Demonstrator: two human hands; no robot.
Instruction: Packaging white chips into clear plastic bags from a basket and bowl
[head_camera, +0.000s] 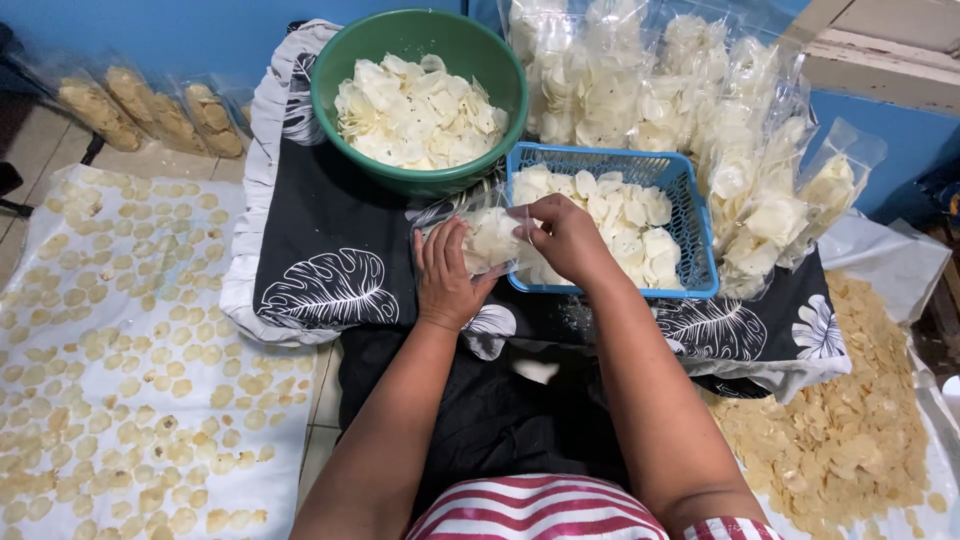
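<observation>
- Head view: the person sits over a black leaf-print cloth (330, 250) spread on the floor; both bare hands meet near the cloth's middle.
- Left hand (445, 275): fingers closed around the side of a small clear bag (490, 238), holding it up; the bag is already partly full of pale chips.
- Right hand (565, 235): fingertips pinched at the bag's mouth, touching it; whether a chip is between them cannot be told.
- The bag sits just beside the near left corner of the blue basket (695, 215), which holds a loose layer of the same white chips.
- Green bowl (345, 130) at the cloth's far edge, heaped with white chips, well apart from the hands.
- Progress, judged: a pile of filled clear bags (700, 110) lies behind and right of the basket, so many are done; the bowl and basket both hold plenty, so much remains.
- Off the cloth: round yellowish chips spread on a white sheet (130, 350) at left; a heap of darker chips (850, 420) at right; several bags of tan chips (150, 110) at far left.
</observation>
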